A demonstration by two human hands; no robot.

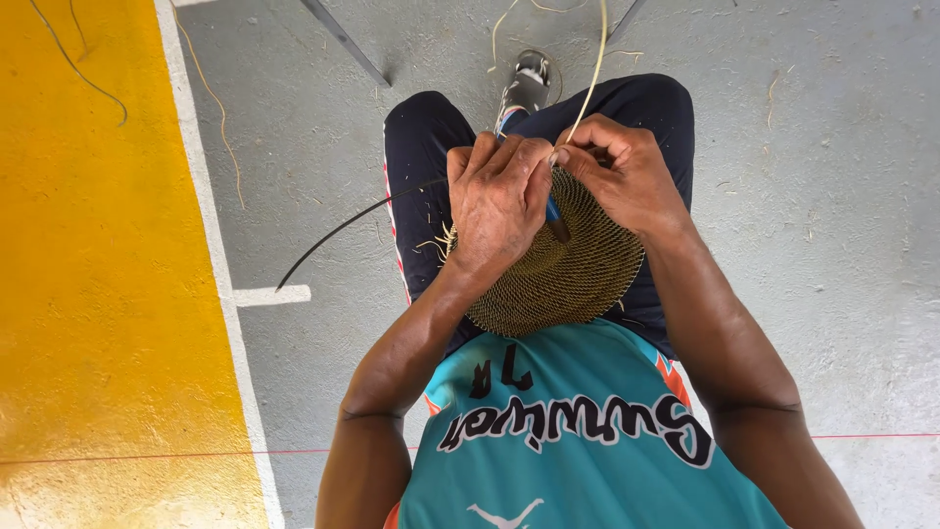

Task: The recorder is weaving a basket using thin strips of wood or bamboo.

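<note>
A yellow painted floor band (88, 264) fills the left side, edged by a white line (211, 245) against grey concrete floor (842, 196). A thin dark strand (333, 235) arcs from the floor up toward the lap. The left hand (497, 201) is curled shut over the near edge of a round woven disc (568, 269) — a tightly woven, olive-brown piece resting on the person's dark trousers (421, 147), just above the teal jersey (578, 421). A blue-handled tool (555, 217) pokes out between the two hands, lying against the weave. The right hand (627, 171) pinches a pale cane strip (590, 69) between thumb and fingers — the strip runs up out of view. A sandalled foot (527, 83) shows beyond the knees.
</note>
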